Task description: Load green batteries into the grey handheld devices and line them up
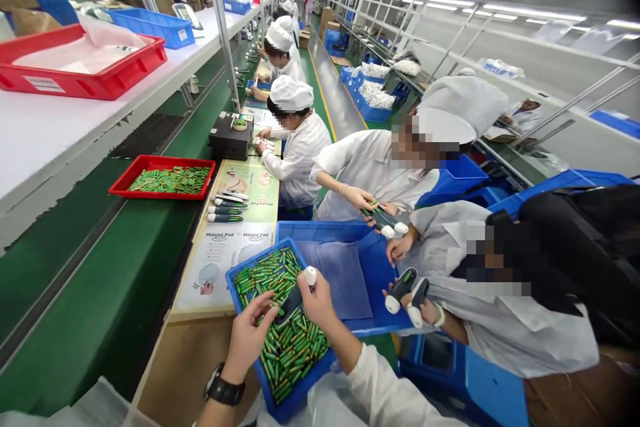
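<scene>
A long workbench (210,347) with a tan front edge runs beside a green conveyor belt (100,293). On the bench lie printed mouse pads (230,250), a blue tray of green batteries (250,267) at the near end, a row of dark handheld devices (226,208) laid side by side, and a black box (231,137) farther along. A red tray of green batteries (163,177) sits on the belt, just beside the mouse pads.

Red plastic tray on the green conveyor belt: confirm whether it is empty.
No. The red plastic tray on the green conveyor belt holds a layer of small green batteries.
</scene>
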The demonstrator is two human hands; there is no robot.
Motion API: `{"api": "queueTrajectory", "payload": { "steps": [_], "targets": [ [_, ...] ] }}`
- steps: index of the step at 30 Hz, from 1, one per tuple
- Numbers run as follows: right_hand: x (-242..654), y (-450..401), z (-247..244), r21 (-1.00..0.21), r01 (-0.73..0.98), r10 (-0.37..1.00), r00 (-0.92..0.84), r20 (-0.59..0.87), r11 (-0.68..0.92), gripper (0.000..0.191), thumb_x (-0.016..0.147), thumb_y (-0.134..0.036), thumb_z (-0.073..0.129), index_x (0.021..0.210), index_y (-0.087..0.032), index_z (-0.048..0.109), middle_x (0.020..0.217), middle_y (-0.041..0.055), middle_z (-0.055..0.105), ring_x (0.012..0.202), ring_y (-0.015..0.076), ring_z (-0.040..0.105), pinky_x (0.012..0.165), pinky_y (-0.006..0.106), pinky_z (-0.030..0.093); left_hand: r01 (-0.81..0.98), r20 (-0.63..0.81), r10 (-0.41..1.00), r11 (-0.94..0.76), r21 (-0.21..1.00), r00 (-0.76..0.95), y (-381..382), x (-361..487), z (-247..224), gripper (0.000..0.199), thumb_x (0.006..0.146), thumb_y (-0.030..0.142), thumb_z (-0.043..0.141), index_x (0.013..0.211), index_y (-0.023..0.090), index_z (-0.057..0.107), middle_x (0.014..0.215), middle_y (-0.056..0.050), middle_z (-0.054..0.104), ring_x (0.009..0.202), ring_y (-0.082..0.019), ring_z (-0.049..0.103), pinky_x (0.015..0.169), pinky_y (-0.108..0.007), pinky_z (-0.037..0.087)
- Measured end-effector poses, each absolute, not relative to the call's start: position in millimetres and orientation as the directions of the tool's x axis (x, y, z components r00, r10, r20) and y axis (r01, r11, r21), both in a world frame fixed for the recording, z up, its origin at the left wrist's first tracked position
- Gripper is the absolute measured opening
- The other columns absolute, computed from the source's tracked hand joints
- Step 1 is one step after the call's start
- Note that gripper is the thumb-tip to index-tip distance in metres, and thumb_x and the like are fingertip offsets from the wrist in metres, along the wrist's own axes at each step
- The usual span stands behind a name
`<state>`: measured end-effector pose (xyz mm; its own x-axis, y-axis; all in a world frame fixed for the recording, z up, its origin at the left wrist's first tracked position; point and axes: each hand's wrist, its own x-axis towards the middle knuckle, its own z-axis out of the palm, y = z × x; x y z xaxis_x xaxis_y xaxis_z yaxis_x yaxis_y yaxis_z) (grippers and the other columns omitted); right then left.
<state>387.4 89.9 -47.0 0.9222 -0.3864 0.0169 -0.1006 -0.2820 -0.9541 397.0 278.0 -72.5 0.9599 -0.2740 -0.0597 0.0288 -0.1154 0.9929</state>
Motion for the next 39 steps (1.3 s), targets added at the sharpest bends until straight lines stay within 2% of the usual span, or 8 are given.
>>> {"api": "queueTrajectory", "payload": {
  "steps": [3,5,7,10,14,24,29,39],
  "targets": [
    [383,82,-40,-0.979,-0.192,-0.377,0.913,-0.156,-0.061,0.045,0.089,-0.06,0.055,0.077,-0.017,0.057,0.056,-0.0035,0.046,0.052,0.0109,0.042,0.048,0.023,0.034,-0.108,0.101,-0.101,-0.076,0.991,0.99,278,387,-50,0.018,0.084,0.031,0.073,0.097,0.019,0.068,0.093,-0.007,0.075,0.089,-0.022,0.072,0.085,-0.038,0.06],
    [378,80,-28,-0.959,-0.241,-0.274,0.921,-0.275,0.15,0.046,0.085,-0.063,0.06,0.089,-0.017,0.06,0.052,-0.0046,0.05,0.044,0.0112,0.044,0.041,0.022,0.034,-0.242,0.241,-0.022,-0.076,0.967,0.97,278,380,-30,0.011,0.083,0.025,0.074,0.09,0.019,0.068,0.091,-0.007,0.075,0.087,-0.02,0.072,0.085,-0.039,0.06],
    [370,82,-14,-0.911,-0.267,-0.144,0.935,-0.324,0.314,0.048,0.082,-0.061,0.065,0.1,-0.017,0.06,0.055,-0.0029,0.059,0.041,0.0122,0.049,0.037,0.022,0.036,-0.351,0.356,0.033,-0.095,0.931,0.934,278,374,-10,0.008,0.083,0.021,0.074,0.089,0.02,0.068,0.089,-0.006,0.075,0.086,-0.019,0.071,0.082,-0.039,0.06],
    [357,88,6,-0.852,-0.292,-0.024,0.942,-0.335,0.435,0.045,0.081,-0.055,0.069,0.104,-0.016,0.062,0.062,0.0006,0.067,0.04,0.0119,0.053,0.036,0.022,0.041,-0.459,0.479,0.049,-0.214,0.862,0.877,278,366,12,0.01,0.083,0.018,0.074,0.092,0.022,0.071,0.089,-0.005,0.076,0.09,-0.02,0.069,0.082,-0.041,0.06],
    [344,93,17,-0.814,-0.317,0.027,0.937,-0.348,0.486,0.04,0.083,-0.052,0.069,0.102,-0.017,0.063,0.063,0.0018,0.07,0.037,0.0112,0.054,0.034,0.021,0.041,-0.5,0.54,0.018,-0.351,0.791,0.842,278,358,28,0.015,0.082,0.016,0.075,0.093,0.025,0.072,0.09,-0.003,0.078,0.094,-0.021,0.069,0.084,-0.044,0.059],
    [338,82,20,-0.819,-0.311,0.05,0.943,-0.329,0.481,0.043,0.081,-0.054,0.071,0.1,-0.017,0.062,0.061,0.0015,0.069,0.039,0.0127,0.057,0.036,0.022,0.046,-0.534,0.545,-0.109,-0.427,0.73,0.831,269,345,39,0.008,0.083,0.019,0.074,0.085,0.025,0.07,0.084,-0.002,0.078,0.088,-0.021,0.069,0.084,-0.045,0.058],
    [333,78,23,-0.815,-0.316,0.078,0.945,-0.319,0.485,0.045,0.081,-0.056,0.069,0.102,-0.016,0.062,0.061,0.0016,0.07,0.038,0.0126,0.057,0.037,0.023,0.048,-0.534,0.571,-0.034,-0.402,0.744,0.82,264,340,40,0.013,0.083,0.016,0.074,0.091,0.024,0.069,0.087,-0.002,0.078,0.088,-0.02,0.069,0.081,-0.042,0.059],
    [324,68,21,-0.756,-0.38,0.152,0.922,-0.356,0.534,0.045,0.082,-0.059,0.068,0.103,-0.019,0.059,0.062,0.0007,0.07,0.043,0.0169,0.062,0.043,0.028,0.053,-0.631,0.604,-0.231,-0.47,0.617,0.763,262,335,58,0.011,0.082,0.016,0.075,0.087,0.025,0.072,0.089,-0.001,0.079,0.083,-0.017,0.068,0.077,-0.037,0.057]
  ]
}}
